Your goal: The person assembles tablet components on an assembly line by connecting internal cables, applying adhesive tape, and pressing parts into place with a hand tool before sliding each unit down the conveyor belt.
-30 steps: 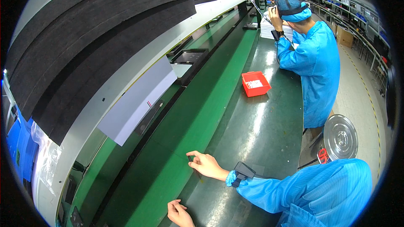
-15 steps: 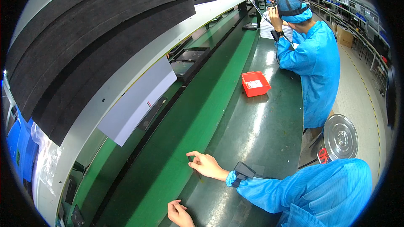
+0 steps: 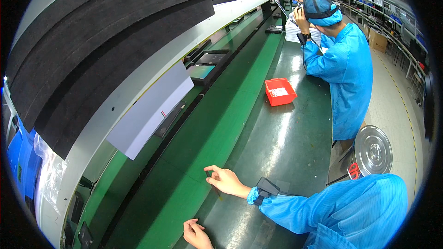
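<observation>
My right hand (image 3: 227,182) is over the seam between the green strip and the dark green bench top, its index finger and thumb bent toward each other. A small dark strip (image 3: 208,174) shows between those fingertips. Nearer to me, my left hand (image 3: 196,235) has its fingers curled, and the lower edge of the picture cuts it off. Whatever the left hand may hold is hidden. A black square device (image 3: 268,187) is strapped to my right wrist over a blue sleeve.
A red bin (image 3: 281,93) with small white pieces stands farther up the bench. Beyond it a person in blue (image 3: 347,71) leans on the bench. At left, a shelf carries thick black foam sheets (image 3: 115,32), with a white paper (image 3: 150,110) hanging below. A metal stool (image 3: 373,150) stands right.
Both hands keep their places. On the track behind the shelf, dark flat items have shifted slightly away from me, and one now shows a blue-green sheen.
</observation>
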{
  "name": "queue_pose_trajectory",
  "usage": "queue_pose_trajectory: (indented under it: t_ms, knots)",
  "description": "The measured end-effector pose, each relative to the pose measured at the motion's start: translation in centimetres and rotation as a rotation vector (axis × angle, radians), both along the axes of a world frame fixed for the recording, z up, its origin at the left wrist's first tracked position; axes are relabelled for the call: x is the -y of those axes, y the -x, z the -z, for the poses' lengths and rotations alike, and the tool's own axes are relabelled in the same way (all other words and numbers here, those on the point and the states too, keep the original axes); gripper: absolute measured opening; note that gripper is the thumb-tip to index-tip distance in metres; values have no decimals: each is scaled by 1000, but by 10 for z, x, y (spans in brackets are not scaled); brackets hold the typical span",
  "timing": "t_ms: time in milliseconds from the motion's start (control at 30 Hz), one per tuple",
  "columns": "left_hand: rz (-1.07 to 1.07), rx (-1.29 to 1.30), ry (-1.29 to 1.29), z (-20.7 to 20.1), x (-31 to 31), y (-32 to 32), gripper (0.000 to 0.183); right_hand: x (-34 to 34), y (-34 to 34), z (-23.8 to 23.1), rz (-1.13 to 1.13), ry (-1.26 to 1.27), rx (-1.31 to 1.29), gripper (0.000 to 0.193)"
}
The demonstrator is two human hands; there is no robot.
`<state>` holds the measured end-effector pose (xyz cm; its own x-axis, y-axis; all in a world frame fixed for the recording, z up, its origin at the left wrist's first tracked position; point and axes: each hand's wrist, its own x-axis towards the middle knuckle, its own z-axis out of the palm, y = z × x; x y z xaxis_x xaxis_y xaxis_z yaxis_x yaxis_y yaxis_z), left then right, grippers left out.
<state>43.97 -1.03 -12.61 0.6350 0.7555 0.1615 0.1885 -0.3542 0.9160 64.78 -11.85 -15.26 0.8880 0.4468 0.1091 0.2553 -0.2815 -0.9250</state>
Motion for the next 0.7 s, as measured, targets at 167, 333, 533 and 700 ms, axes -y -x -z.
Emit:
queue_pose_trajectory:
  t_ms: [167, 333, 533, 700]
  knots:
    - [-1, -7, -4, 1, 4, 5, 22, 4, 4, 1, -3, -3, -3, 46]
    - [-105, 193, 448, 19, -26, 21, 20, -11, 7, 7, -7, -63, -19, 44]
    - [388, 932, 215, -157, 75, 54, 66, -7, -6, 16, 34, -99, -21, 40]
    - [638, 860, 401, -148, 86, 98, 63, 1, -7, 2, 11, -121, -57, 41]
